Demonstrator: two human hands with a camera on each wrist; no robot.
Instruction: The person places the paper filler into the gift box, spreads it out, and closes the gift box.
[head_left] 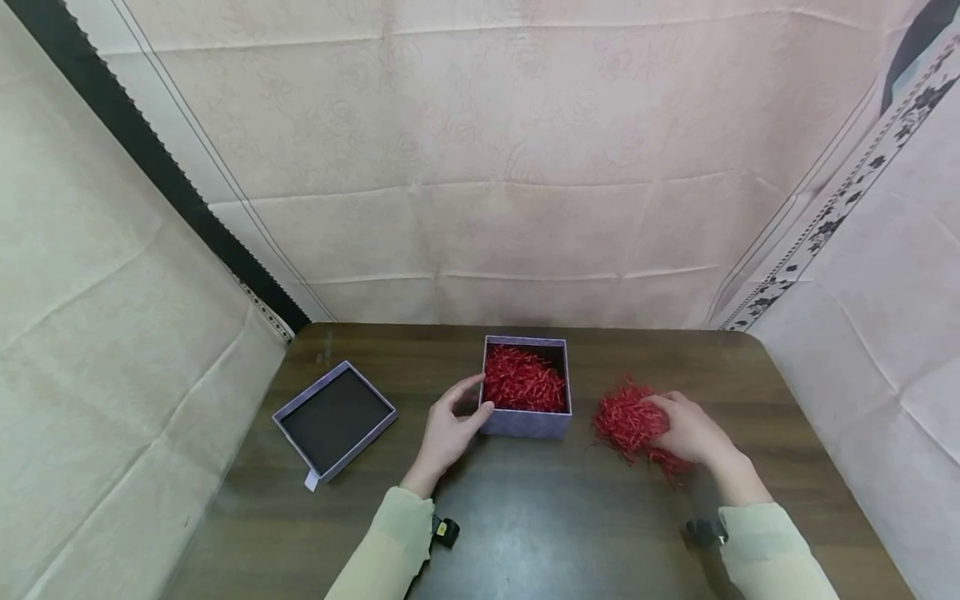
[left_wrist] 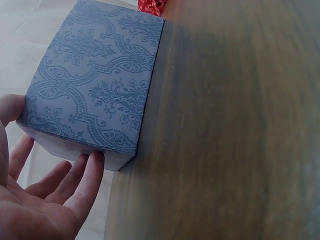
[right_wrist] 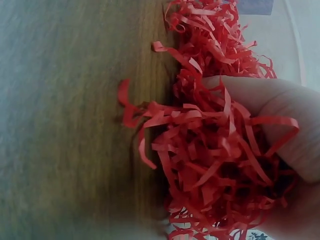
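On the table (head_left: 540,517), the left hand (head_left: 448,427), fingers spread, holds an upright gift box (head_left: 528,425), mouth up; the right hand (head_left: 690,429), angled inward, clutches red shredded paper (head_left: 626,421) slanting from far left to near right.

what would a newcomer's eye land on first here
Probably the vivid red shredded paper, a loose heap on the table with the right hand gripping it. Next, the patterned box near the centre, holding more red shreds and touched by the left hand. A dark-lined lid lies off to the left.
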